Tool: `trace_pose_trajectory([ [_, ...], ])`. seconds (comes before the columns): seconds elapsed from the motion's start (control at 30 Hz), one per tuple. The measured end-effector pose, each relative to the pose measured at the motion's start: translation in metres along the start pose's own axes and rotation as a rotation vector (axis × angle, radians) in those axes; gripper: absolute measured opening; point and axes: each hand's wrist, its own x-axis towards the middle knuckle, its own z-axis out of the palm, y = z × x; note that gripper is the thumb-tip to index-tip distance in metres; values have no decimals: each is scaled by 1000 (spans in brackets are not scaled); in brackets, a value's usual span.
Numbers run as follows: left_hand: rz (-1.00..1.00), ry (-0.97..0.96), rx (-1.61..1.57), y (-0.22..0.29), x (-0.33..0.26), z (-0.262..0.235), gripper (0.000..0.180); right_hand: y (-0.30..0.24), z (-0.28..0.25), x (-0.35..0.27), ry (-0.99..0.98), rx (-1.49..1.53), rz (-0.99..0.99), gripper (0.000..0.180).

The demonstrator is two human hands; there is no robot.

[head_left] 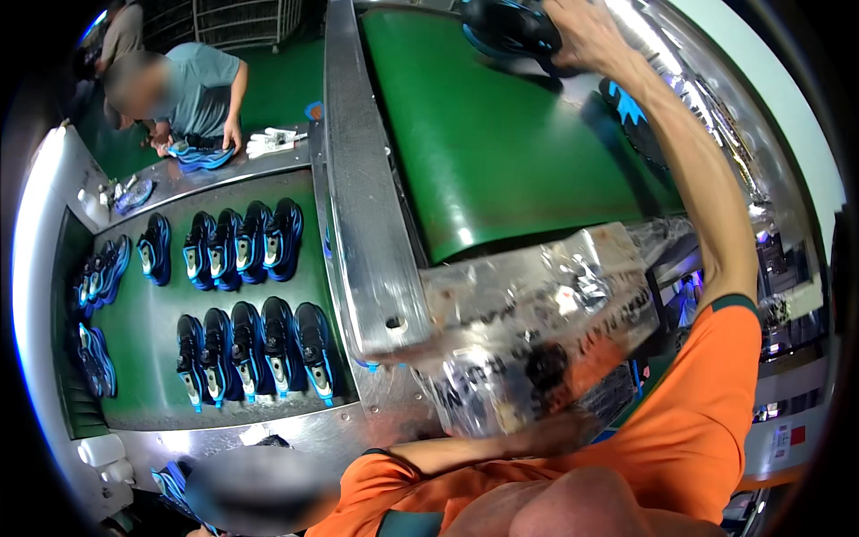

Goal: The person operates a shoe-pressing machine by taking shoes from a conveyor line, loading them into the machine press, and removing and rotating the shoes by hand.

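At the far end of the green belt (483, 134), my right hand (586, 36) is closed on a black shoe (508, 34). The shoe is cut off by the top edge and smeared by motion. My right arm reaches straight out over the belt's right side. Partly behind that forearm lies another dark shoe with bright blue parts (628, 112). My left hand (565, 431) is close to my body, beside the plastic-wrapped end of the belt (528, 331). It is shadowed and blurred, and its fingers cannot be made out.
A metal rail (367, 206) divides my belt from a second green belt (143, 358), which carries rows of black-and-blue shoes (242, 345). Across it a person (201, 89) handles a blue shoe (201, 154). Another person (259, 483) is at the lower left.
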Motion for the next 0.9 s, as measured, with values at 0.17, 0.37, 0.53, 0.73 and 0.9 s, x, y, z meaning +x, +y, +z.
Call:
trace_pose_trajectory([
  [0.17,-39,192,-286,17,-1,-3,58,55,-74,-168,135,186,213,55],
  [0.37,22,534,-677,69,22,-44,85,-12,-231,-381,200,676,765,59],
  [0.53,191,169,-748,144,75,2,113,-113,-316,-547,105,797,1228,53],
  [0.73,-339,-312,-1117,156,64,175,60,-249,-371,-707,499,1300,1962,76],
  [0.9,-628,-564,-1099,191,44,327,52,-382,-419,-805,801,836,2387,74],
])
